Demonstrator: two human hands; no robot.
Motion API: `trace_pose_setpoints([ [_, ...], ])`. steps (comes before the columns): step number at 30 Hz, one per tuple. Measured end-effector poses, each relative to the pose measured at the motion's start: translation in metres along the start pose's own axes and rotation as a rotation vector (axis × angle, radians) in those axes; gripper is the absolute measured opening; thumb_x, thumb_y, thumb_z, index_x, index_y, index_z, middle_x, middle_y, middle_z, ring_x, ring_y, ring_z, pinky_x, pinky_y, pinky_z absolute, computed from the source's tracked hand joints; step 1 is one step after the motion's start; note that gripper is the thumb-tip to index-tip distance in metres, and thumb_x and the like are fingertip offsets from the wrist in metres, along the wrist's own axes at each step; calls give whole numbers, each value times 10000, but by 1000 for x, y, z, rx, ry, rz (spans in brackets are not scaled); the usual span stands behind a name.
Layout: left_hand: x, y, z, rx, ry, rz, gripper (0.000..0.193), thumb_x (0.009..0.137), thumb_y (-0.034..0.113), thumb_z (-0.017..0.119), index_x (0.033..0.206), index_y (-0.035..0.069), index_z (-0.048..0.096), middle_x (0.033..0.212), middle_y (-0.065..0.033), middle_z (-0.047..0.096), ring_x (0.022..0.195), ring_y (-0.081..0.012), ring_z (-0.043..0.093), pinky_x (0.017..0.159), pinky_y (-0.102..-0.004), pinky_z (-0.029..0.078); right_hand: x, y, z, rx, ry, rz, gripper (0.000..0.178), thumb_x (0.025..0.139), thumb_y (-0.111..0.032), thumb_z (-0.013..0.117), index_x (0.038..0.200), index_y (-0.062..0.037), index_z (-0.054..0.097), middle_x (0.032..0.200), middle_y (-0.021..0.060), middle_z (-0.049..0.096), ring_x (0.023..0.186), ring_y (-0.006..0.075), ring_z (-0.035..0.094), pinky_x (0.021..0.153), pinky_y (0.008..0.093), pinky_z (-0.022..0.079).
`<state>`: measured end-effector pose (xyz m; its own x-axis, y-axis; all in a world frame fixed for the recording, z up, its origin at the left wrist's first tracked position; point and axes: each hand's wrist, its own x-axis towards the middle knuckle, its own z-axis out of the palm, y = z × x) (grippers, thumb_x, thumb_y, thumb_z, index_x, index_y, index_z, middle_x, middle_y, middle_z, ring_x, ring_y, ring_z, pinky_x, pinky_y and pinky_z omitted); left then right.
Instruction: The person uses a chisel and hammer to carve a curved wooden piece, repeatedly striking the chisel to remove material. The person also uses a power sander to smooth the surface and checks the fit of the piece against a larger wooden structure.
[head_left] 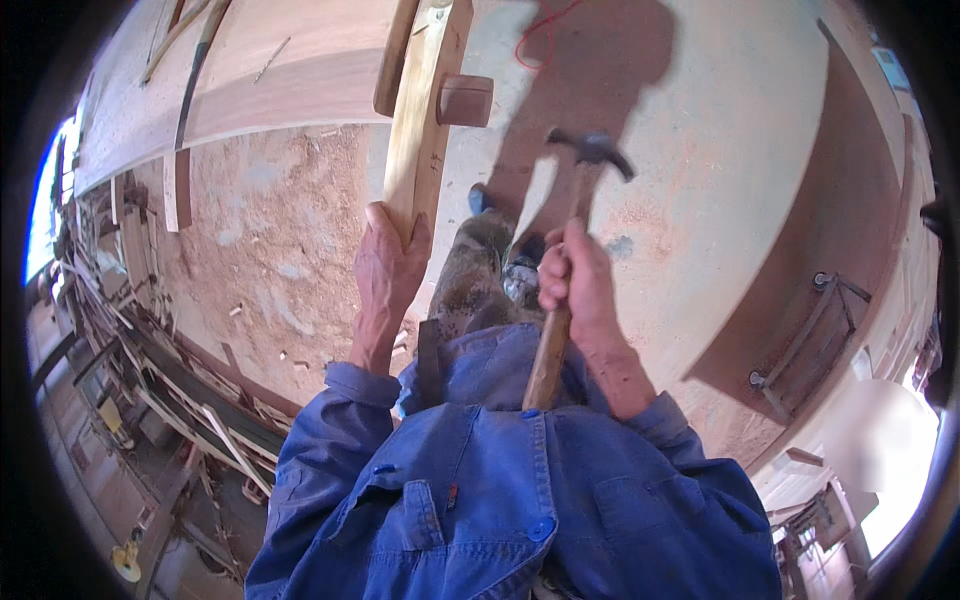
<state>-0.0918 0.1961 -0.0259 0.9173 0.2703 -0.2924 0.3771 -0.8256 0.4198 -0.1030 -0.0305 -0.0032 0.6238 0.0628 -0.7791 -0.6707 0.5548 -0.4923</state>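
Note:
My left hand (390,268) is closed round the near end of a pale squared timber (415,135), thumb on one side. Its far end reaches up past the workbench edge. A short brown block (466,100) sticks out from the timber's right side, and a darker wooden piece (391,62) lies along its left. In my right hand (583,280) is a claw hammer (550,362), gripped partway along its wooden handle. Its dark metal head (592,150) points away from me, to the right of the timber and apart from it.
A wooden workbench (285,100) with long thin tools spans the upper left. Sawdust and chips (270,250) cover the floor beneath. Stacked wood scraps (200,430) fill the lower left. To the right stands a wheeled metal frame (815,345); a red cord (525,45) lies ahead.

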Motion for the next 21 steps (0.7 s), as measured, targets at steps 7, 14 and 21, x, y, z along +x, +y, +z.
trace_pose_setpoints([
  [7,5,-8,-17,-37,-95,128,616,857,265,660,1313,-38,378,1221,-289,535,1069,-446,588,856,-480,504,31,47,45,305,225,-58,348,998,-430,502,880,-106,459,639,-36,410,495,73,405,438,260,381],
  [14,8,-28,-13,-164,-51,309,782,805,188,678,1430,-39,268,1385,-276,384,1220,-446,487,971,-466,474,20,49,66,65,-32,150,358,1000,-413,504,867,-83,470,620,-40,418,465,62,407,413,255,376],
  [21,16,-25,-18,-214,-169,300,793,798,180,670,1432,-35,246,1342,-276,417,1178,-451,506,938,-477,476,6,63,101,-61,-11,75,344,1001,-409,517,861,-97,479,625,-43,426,473,64,418,410,245,367],
])
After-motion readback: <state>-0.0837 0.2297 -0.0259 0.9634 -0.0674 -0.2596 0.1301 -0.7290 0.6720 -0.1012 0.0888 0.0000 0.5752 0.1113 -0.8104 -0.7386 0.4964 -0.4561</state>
